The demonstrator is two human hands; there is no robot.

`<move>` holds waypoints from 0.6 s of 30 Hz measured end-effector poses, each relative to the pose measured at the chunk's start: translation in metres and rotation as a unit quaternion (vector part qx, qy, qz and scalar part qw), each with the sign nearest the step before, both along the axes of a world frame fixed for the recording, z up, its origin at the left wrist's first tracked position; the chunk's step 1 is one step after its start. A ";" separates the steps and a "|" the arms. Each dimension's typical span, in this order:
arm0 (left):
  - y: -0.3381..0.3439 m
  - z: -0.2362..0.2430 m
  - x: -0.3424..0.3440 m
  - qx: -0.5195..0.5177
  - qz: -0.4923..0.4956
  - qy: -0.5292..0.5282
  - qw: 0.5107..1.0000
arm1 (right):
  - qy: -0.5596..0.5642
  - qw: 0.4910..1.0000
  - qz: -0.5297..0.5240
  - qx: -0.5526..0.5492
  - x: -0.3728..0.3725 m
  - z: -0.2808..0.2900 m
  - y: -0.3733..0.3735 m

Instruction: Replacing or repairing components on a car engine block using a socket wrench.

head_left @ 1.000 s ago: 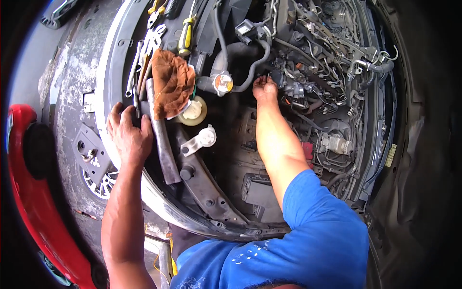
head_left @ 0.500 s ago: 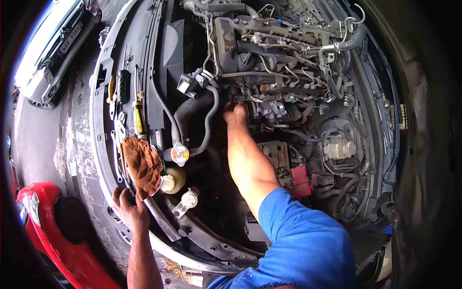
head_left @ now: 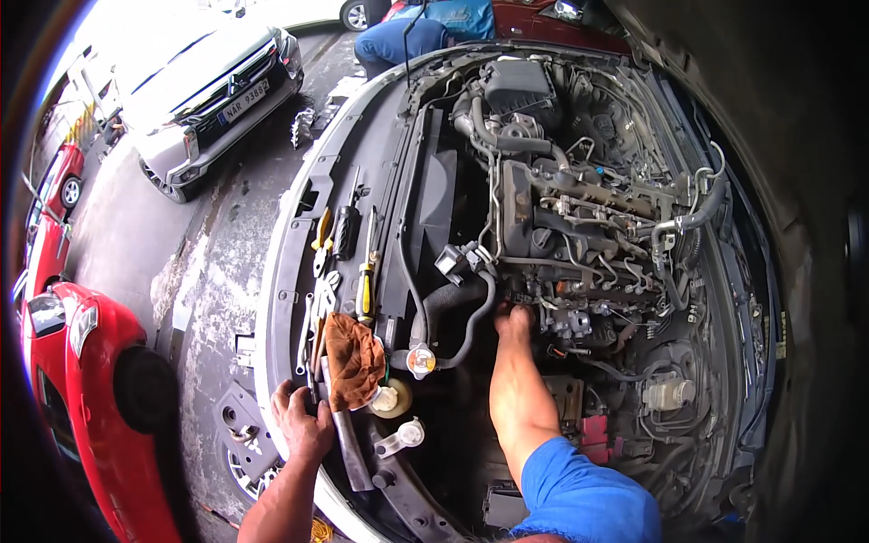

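Observation:
My left hand (head_left: 302,422) rests on the front edge of the car's engine bay, fingers apart, beside a crumpled brown cloth (head_left: 354,362). My right arm, in a blue sleeve, reaches down to the side of the engine (head_left: 579,226). There my right hand (head_left: 514,319) is against parts below the intake pipes; its fingers are hidden among them. Along the front panel lie wrenches (head_left: 317,303), pliers with yellow grips (head_left: 321,240), a black-handled screwdriver (head_left: 344,233) and a yellow-and-black screwdriver (head_left: 366,290).
A radiator cap (head_left: 421,361) and a cream reservoir (head_left: 393,398) sit near the cloth. A black hose (head_left: 480,317) curves close to my right hand. Beyond the bay stand a silver vehicle (head_left: 217,81) and a red car (head_left: 100,389). A person in blue (head_left: 403,43) is at the far end.
The view has shifted, so the engine bay appears lower and farther right, and more of the surroundings show. Both hands stay at about the same places on the car.

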State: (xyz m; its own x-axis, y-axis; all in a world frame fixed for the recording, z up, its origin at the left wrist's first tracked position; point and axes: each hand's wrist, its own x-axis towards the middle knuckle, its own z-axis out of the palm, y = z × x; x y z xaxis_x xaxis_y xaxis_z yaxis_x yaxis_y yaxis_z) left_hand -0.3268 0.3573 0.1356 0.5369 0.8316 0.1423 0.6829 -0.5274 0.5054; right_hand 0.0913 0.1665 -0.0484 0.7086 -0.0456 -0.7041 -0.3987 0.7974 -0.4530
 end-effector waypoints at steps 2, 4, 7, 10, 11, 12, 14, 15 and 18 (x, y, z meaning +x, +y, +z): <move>0.000 0.000 -0.001 0.002 0.010 0.025 1.000 | 0.009 1.000 0.004 -0.005 0.000 -0.001 -0.001; 0.000 0.000 -0.002 -0.007 -0.001 0.006 1.000 | -0.008 1.000 0.022 0.012 0.000 -0.001 -0.004; 0.000 0.000 -0.002 -0.007 0.000 0.005 1.000 | 0.005 0.999 0.045 0.000 -0.002 0.003 -0.010; 0.000 0.001 -0.002 -0.010 -0.001 0.004 1.000 | 0.035 0.996 0.076 -0.031 -0.004 0.008 -0.015; 0.000 0.002 -0.002 -0.004 0.009 0.027 1.000 | 0.021 0.996 0.082 -0.024 -0.004 0.009 -0.015; 0.000 0.002 -0.002 -0.014 0.001 0.005 1.000 | 0.024 0.996 0.085 -0.014 -0.004 0.010 -0.015; 0.000 0.003 -0.002 -0.004 0.008 0.032 0.999 | 0.028 0.996 0.090 -0.005 -0.004 0.011 -0.013; 0.000 0.004 -0.002 -0.008 -0.001 0.011 1.000 | 0.035 0.997 0.074 -0.014 -0.003 0.011 -0.011; 0.000 0.005 -0.001 -0.020 0.006 0.009 1.000 | 0.027 0.997 0.069 -0.010 -0.002 0.011 -0.011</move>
State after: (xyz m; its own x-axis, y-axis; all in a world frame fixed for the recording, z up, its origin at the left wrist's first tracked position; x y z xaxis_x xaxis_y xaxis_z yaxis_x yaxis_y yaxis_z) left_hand -0.3282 0.3572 0.1401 0.5286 0.8430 0.1000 0.6980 -0.4986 0.5140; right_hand 0.0890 0.1558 -0.0377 0.6703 0.0350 -0.7412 -0.5286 0.7236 -0.4439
